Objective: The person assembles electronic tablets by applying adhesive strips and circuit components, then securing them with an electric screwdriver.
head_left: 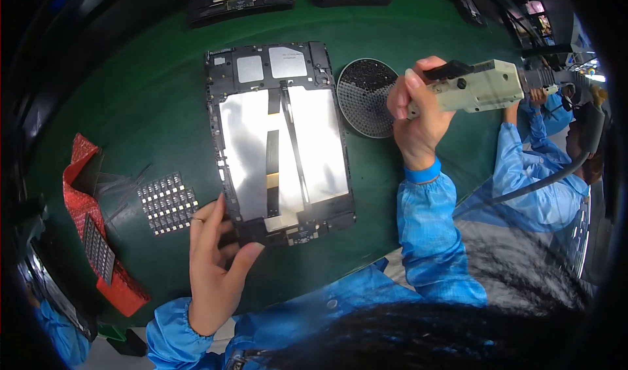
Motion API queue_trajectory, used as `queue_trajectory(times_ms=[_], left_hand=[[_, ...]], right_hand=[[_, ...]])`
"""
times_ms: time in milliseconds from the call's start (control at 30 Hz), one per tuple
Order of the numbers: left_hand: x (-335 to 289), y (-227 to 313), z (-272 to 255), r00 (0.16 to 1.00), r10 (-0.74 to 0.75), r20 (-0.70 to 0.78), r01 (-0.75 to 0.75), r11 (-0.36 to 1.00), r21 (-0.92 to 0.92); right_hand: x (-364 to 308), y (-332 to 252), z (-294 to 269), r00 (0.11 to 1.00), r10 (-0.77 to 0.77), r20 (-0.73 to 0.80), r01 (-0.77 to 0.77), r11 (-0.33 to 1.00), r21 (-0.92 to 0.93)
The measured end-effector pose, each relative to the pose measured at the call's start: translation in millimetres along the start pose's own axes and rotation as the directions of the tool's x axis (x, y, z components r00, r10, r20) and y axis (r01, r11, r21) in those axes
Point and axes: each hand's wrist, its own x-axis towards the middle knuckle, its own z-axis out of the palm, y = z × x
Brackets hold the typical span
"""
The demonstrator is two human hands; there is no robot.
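Observation:
An opened tablet [316, 149] with a black frame, shiny silver panels and dark flat cables lies face-up on the green mat. Around its near left corner rests my left hand [217, 265], fingers along the side edge and thumb by the near edge. My right hand [422, 111] is closed around a pale electric screwdriver [487, 88] with a black lever, held to the right of the tablet. The fist covers its tip. Partly behind that hand sits a round dimpled dish [356, 105] with many tiny dark screws on its far half.
Left on the green mat [144, 88] are a sheet of small rectangular parts [167, 203], clear strips [121, 190], a red bubble-wrap pouch [124, 295] and a dark dotted strip [99, 249]. More opened tablets [242, 0] lie at the far edge. A co-worker's blue sleeve [517, 167] shows at right, near a grey cable [543, 183].

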Motion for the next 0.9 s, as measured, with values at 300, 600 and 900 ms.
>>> queue_trajectory(times_ms=[300,600,900], left_hand=[[20,29,-54,0.872,0.439,0.214,-0.428,0.475,0.769],[51,41,-84,0.834,0.486,0.261,-0.410,0.228,0.883],[68,51,-82,0.964,0.220,0.146,-0.264,0.768,0.584]], right_hand=[[-2,4,-13,0.993,-0.086,0.087,0.094,0.991,-0.097],[-2,-7,-7,0.987,-0.161,-0.026,0.158,0.983,-0.096],[-35,-28,58,0.990,-0.101,0.100,0.080,0.978,0.194]])
